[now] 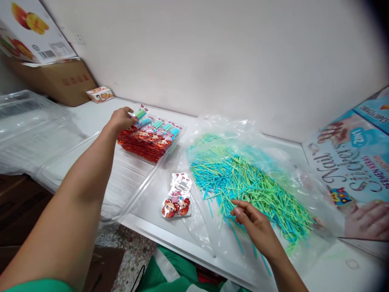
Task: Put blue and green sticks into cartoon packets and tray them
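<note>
My left hand (122, 118) reaches to the back left corner of a clear plastic tray (148, 172). Its fingers close on the edge of a small packet (139, 114) with green sticks showing at the top. Similar packets (154, 136), printed with a red-haired cartoon character, lie in rows there with blue and green sticks in them. My right hand (253, 225) is at the front edge of a heap of thin blue and green sticks (243, 178), its fingers loosely curved and slightly apart. The heap lies on and partly under a clear plastic bag (209, 231).
Two character packets (176, 198) lie between tray and bag. Stacked clear trays (27, 129) stand at the left. Behind them are a cardboard box (65, 79), a fruit-printed box (36, 30) and a small carton (101, 94). A blue printed box (352, 162) stands right, against the wall.
</note>
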Action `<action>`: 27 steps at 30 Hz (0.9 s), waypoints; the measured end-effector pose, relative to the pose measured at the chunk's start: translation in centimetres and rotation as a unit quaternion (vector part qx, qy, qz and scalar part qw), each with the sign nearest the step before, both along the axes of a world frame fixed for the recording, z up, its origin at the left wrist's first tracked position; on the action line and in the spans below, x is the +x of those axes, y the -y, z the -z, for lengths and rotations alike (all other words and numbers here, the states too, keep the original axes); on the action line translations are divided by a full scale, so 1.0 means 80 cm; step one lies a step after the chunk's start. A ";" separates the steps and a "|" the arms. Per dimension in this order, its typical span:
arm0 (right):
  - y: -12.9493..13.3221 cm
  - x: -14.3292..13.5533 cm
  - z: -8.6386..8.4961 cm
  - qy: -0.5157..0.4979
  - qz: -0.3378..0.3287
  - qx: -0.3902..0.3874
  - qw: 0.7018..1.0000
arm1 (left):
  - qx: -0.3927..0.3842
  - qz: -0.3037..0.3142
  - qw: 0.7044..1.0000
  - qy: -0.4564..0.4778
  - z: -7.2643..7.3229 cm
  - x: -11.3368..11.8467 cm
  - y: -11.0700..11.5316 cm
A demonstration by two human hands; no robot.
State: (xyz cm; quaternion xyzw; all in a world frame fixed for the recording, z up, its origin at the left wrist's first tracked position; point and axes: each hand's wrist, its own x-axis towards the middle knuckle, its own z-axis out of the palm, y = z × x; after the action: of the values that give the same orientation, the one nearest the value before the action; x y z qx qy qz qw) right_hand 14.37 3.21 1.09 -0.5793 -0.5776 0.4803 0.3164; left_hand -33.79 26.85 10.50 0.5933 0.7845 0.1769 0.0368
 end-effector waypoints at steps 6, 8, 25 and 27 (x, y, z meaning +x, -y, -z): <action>-0.011 0.004 0.014 0.005 -0.005 -0.022 1.000 | -0.022 -0.001 0.998 -0.067 0.027 -0.010 -0.013; -0.013 0.003 0.017 0.009 -0.009 -0.023 1.000 | -0.046 0.012 0.997 -0.056 0.032 -0.014 -0.014; 0.000 -0.008 0.014 0.022 -0.047 -0.021 0.998 | -0.037 0.210 0.975 -0.066 0.044 0.047 0.004; 0.002 -0.006 0.014 0.027 -0.046 -0.018 0.998 | -0.015 0.191 0.980 -0.060 0.052 0.048 0.002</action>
State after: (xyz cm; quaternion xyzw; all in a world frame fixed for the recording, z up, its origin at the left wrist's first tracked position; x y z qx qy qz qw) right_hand 13.85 3.04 0.00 -0.5704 -0.6035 0.4889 0.2672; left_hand -29.98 26.68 6.33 0.7413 0.6598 0.1189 0.0321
